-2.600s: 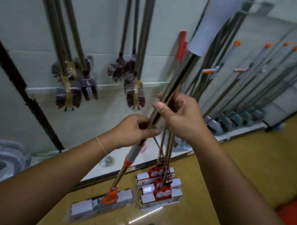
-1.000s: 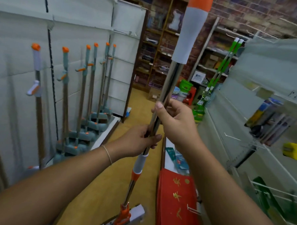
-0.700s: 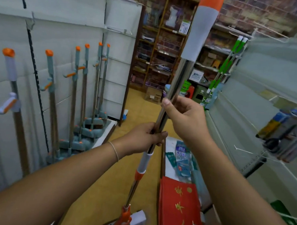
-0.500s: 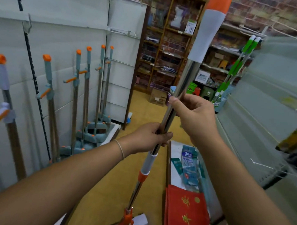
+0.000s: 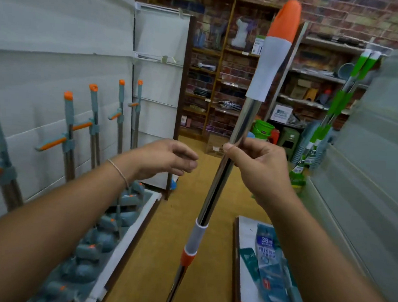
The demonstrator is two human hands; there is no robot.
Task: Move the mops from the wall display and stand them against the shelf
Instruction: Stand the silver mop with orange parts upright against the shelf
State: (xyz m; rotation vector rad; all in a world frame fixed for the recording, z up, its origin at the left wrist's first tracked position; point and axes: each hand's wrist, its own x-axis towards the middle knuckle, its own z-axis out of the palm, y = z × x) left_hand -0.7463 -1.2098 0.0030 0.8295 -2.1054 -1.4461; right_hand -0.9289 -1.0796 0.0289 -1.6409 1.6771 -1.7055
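Note:
I hold a mop [image 5: 216,192] with a chrome pole, a white grip and an orange tip, tilted up to the right; its head is out of frame below. My right hand [image 5: 258,169] is shut on the pole at mid-height. My left hand [image 5: 168,159] hovers just left of the pole, fingers loosely curled, holding nothing. Several grey-and-orange mops [image 5: 94,132] stand against the white wall display [image 5: 48,75] on the left. The pale shelf unit [image 5: 371,158] runs along the right, with green-handled mops [image 5: 339,104] leaning at its far end.
A yellow floor aisle [image 5: 181,230] runs ahead to wooden shelves [image 5: 210,83] on a brick wall. Packaged goods [image 5: 268,263] lie on the shelf's low base at lower right. A green bucket [image 5: 261,128] and stools stand at the aisle's end.
My left hand has let go of the pole and moved off to the left. The view has turned from the wall display toward the aisle, and only my right hand holds the mop.

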